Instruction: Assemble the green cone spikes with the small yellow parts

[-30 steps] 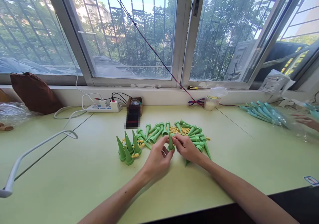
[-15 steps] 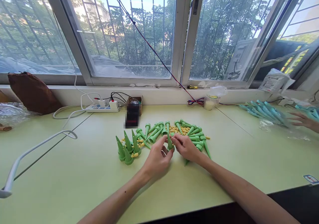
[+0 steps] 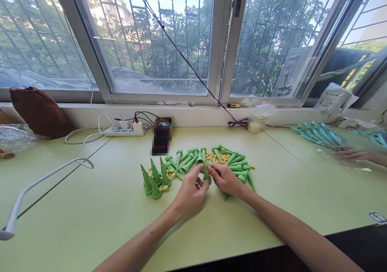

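Observation:
My left hand (image 3: 192, 187) is closed around a green plastic cone spike (image 3: 206, 171), which stands point up between its fingers. Close against the cone's right side, my right hand (image 3: 225, 178) has its fingertips pinched together; whatever they grip is too small and covered to name. Left of my hands, several green cones (image 3: 155, 177) stand upright with small yellow pieces (image 3: 163, 188) among them. Behind and to the right lie more green cones (image 3: 237, 168), around a heap of small yellow pegs (image 3: 223, 158).
At the right, another person's hand (image 3: 353, 154) is near teal plastic items (image 3: 323, 134) and clear wrap. A power strip (image 3: 127, 132), a small box (image 3: 167, 129) and a jar (image 3: 255, 124) line the back. A white curved bar (image 3: 33, 187) crosses the left side.
My hands and the cone stay almost in the same place. At the right, the other person's hand has shifted left and slightly towards the front.

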Motion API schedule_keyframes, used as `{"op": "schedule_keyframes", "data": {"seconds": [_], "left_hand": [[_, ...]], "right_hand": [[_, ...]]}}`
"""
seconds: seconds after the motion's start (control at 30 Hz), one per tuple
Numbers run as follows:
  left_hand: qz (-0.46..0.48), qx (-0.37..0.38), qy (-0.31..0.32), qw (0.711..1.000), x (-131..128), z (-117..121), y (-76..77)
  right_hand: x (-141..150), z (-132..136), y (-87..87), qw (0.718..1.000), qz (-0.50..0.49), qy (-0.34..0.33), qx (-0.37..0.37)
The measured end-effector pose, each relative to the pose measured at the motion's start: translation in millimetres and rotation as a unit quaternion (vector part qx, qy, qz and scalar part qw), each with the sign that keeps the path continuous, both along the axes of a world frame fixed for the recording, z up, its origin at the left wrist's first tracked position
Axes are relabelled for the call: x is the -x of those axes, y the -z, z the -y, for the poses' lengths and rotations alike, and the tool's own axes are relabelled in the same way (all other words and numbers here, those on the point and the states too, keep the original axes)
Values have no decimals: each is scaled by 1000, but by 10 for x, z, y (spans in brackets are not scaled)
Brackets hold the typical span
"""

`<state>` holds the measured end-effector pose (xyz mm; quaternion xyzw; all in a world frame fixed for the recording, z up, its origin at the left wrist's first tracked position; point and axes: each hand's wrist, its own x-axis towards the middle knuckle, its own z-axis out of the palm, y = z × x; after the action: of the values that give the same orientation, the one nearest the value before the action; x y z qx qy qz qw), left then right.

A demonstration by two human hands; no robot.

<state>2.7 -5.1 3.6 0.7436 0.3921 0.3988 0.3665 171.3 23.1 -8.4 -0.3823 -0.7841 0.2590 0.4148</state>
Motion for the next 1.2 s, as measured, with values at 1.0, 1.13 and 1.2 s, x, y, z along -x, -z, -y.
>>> {"op": "schedule_keyframes", "data": {"seconds": [1.0,1.13,1.2], "left_hand": [[135,140,-7,981,-2,-114,87],[150,162,-11,975,3,-115,69],[154,170,-10,973,9,-119,72]], "right_hand": [[-9,-15,58,1000,-4,5,7],[-12,-18,63,1000,4,8,-5],[-13,-19,61,1000,7,8,-7]]}}
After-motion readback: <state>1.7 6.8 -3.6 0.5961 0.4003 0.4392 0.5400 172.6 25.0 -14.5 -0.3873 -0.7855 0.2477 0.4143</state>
